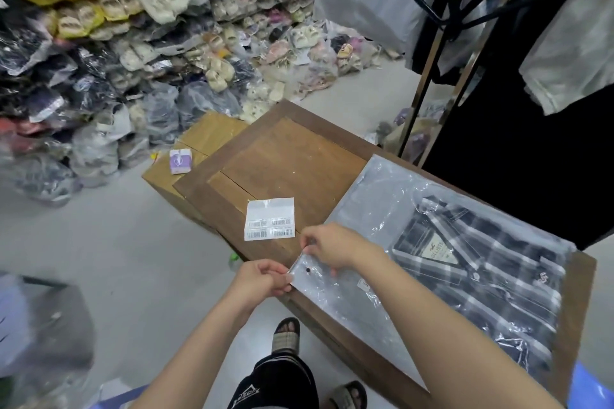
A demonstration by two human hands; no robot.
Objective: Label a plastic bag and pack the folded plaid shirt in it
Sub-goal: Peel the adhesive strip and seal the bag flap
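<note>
A clear plastic bag (382, 229) lies flat across the brown wooden surface (285, 163), and the folded black-and-white plaid shirt (491, 279) sits inside it toward the right end, its collar and a cream neck tag (437, 251) showing through the film. The bag's open, flap end reaches the near-left edge of the surface, where both hands work on it. The left hand (260, 279) pinches the corner of the flap between thumb and fingers, just off the edge of the surface. The right hand (330, 244) grips the flap's upper edge in a closed pinch, resting on the bag. A small dark round hole (308, 270) in the plastic sits between the two hands.

Just beyond the right hand, a white sheet of barcode labels (269, 218) lies flat on the wood, apart from the bag. A cardboard box (192, 149) stands against the far-left side of the surface with a small purple-and-white packet (180, 161) on top. Heaps of bagged goods (133, 43) fill the floor and wall behind. Below, the person's sandalled feet (286, 335) stand on the grey floor (133, 259).
</note>
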